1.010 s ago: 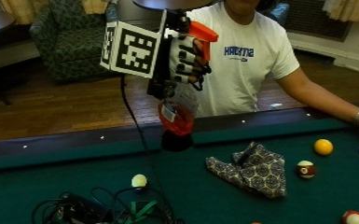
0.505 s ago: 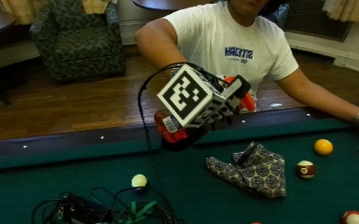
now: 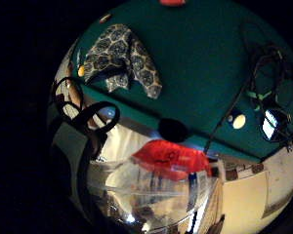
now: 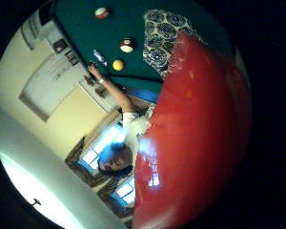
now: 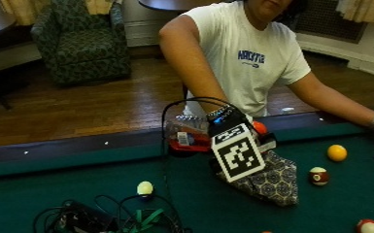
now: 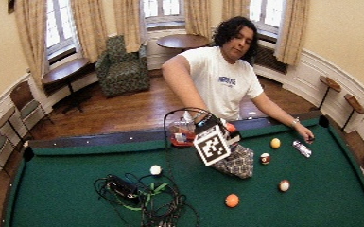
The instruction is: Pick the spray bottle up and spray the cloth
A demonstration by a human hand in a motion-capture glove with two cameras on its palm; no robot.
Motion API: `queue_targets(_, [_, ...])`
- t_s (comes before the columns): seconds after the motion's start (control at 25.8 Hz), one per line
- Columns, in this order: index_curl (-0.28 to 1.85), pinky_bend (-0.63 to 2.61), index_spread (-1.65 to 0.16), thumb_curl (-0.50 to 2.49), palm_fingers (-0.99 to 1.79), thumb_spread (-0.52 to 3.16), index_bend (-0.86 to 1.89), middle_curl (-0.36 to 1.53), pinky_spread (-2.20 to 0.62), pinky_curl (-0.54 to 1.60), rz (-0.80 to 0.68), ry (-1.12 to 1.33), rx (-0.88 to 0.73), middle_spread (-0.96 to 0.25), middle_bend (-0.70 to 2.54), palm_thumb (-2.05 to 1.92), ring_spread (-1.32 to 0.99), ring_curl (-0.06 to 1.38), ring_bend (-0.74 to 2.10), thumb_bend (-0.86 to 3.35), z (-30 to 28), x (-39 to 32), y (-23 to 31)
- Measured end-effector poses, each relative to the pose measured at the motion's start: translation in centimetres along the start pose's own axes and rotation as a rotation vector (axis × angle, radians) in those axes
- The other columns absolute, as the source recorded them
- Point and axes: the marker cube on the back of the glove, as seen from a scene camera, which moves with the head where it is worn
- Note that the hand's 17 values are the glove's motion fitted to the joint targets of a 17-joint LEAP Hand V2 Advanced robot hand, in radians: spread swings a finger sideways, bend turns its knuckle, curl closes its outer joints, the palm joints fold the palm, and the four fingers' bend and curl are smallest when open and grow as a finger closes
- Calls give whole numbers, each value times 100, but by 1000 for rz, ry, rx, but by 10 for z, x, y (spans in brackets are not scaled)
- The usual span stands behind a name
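A person in a white T-shirt [image 5: 248, 58] leans over the green-felt pool-table worktop [image 5: 57, 179], the black-gloved right hand [image 5: 229, 121] holding a clear plastic spray bottle with a red base and orange trigger [image 5: 190, 138] tipped on its side above the worktop's near rail. The grip is closed around the bottle, fingers curled about its neck by the orange trigger; the bottle's clear body and red base project away from the hand, roughly level with the rail. In the thumb-side palm view the bottle's red plastic [image 4: 200, 129] fills much of the frame, close against the palm.

The patterned grey-and-blue cloth [image 5: 274, 177] lies crumpled on the felt just below and beside the gloved hand, apart from the bottle. The little-finger-side palm view shows the same cloth [image 3: 122, 58] spread on the felt beyond the rail, with the bottle's clear body and red band [image 3: 171, 158] in the foreground.

Near the cloth sit a yellow billiard ball [image 5: 336, 152] and a maroon-striped white ball [image 5: 318, 175]; a red-striped ball [image 5: 367, 226] rests at the worktop's edge of view, and a pale cue ball [image 5: 145, 188] lies to the other side. A tangle of black cables with green ties [image 5: 109, 218] occupies the felt near the cue ball. The person's bare left hand [image 6: 306, 137] rests on the far rail, well apart from the cloth.
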Motion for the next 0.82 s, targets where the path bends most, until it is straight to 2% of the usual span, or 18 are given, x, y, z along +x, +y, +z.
queue_targets(0.5, [62, 52, -29, 82, 133, 35, 30, 58, -30, 44, 240, 110, -282, -22, 58, 93, -22, 50, 73, -2, 70, 30, -58])
queue_targets(0.82, [63, 51, -29, 83, 133, 37, 28, 58, -30, 43, 321, 150, -350, -22, 57, 93, -22, 50, 73, -2, 94, 47, -72])
